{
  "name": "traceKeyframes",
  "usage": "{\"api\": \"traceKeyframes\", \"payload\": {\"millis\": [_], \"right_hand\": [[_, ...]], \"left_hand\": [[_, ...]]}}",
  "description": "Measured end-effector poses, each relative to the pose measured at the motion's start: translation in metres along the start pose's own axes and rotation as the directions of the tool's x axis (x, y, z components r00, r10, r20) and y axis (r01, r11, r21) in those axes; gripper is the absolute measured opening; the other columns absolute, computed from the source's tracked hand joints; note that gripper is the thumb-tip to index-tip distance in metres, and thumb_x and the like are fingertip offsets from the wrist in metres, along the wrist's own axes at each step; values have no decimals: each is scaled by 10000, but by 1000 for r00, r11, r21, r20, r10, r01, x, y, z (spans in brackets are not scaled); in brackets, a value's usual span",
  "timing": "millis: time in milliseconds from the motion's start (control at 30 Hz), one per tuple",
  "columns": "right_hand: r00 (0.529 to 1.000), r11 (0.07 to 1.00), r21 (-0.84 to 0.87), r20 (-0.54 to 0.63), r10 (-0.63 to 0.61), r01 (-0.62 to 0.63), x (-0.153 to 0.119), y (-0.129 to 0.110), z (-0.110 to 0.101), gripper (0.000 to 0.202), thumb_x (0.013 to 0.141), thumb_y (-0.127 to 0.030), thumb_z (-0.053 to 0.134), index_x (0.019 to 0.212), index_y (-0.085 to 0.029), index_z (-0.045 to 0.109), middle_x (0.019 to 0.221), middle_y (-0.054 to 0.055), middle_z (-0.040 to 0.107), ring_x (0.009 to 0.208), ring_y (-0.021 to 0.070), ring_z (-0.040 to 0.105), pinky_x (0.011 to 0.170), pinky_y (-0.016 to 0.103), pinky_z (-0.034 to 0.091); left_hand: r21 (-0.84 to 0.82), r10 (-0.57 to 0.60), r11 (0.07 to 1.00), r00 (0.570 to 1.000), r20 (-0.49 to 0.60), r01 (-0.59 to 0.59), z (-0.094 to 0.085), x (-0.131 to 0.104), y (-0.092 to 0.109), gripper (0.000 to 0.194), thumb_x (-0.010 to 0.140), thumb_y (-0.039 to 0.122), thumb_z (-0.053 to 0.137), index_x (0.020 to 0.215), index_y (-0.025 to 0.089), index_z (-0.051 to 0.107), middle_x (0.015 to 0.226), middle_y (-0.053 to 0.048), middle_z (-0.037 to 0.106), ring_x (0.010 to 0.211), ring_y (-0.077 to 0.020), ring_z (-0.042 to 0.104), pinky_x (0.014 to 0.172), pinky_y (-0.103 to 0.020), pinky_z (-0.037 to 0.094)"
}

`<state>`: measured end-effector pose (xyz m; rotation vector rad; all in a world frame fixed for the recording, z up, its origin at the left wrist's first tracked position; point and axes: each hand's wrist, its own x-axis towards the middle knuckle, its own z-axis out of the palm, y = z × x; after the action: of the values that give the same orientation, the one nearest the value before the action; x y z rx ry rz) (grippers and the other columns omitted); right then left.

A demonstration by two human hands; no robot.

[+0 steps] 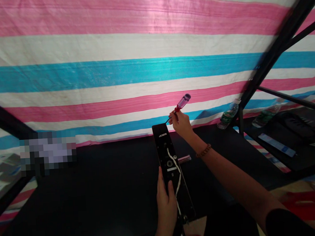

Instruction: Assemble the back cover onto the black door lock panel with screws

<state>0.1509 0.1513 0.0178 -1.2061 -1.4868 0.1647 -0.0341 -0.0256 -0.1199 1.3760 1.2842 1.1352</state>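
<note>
A long black panel (161, 146) with a white cable (179, 179) along it stands tilted over the near edge of the black table. My left hand (166, 203) grips the panel's lower part, thumb and fingers around its left side. Near the panel's far end, my right hand (179, 123) holds a screwdriver (183, 101) with a clear purple and red handle. Its shaft points down-left, with the tip at or close to the panel's top right corner; contact is hard to tell. Another clear pinkish handle (184, 159) lies on the table just right of the panel.
The black table (97, 185) runs up to a striped plastic sheet (117, 72). A plastic bottle (228, 114) leans by the right metal post (263, 63). Farther right, a phone (276, 145) and another bottle (266, 114) lie on a neighbouring table. A blurred-out patch is at left.
</note>
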Motion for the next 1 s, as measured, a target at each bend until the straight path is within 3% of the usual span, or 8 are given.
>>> {"api": "traceKeyframes", "payload": {"millis": [467,1000], "right_hand": [[994,996,76,-103,-32,40,1,4,-1,330,995,-527,480,866,-231,544,691,5,661,548,147,659,549,289,565],[993,995,29,-77,-89,91,0,9,0,305,1010,-499,463,881,-233,539,707,20,676,561,165,679,567,309,563]], "left_hand": [[-18,4,1000,1000,17,-3,1,0,-4,595,1029,410,398,1576,183,338,1650,-121,364,1533,-236,327,1265,-433,260],[-61,6,998,1000,0,-6,1,0,-5,595,1014,418,451,1567,216,366,1634,-110,396,1519,-249,359,1255,-448,283]]}}
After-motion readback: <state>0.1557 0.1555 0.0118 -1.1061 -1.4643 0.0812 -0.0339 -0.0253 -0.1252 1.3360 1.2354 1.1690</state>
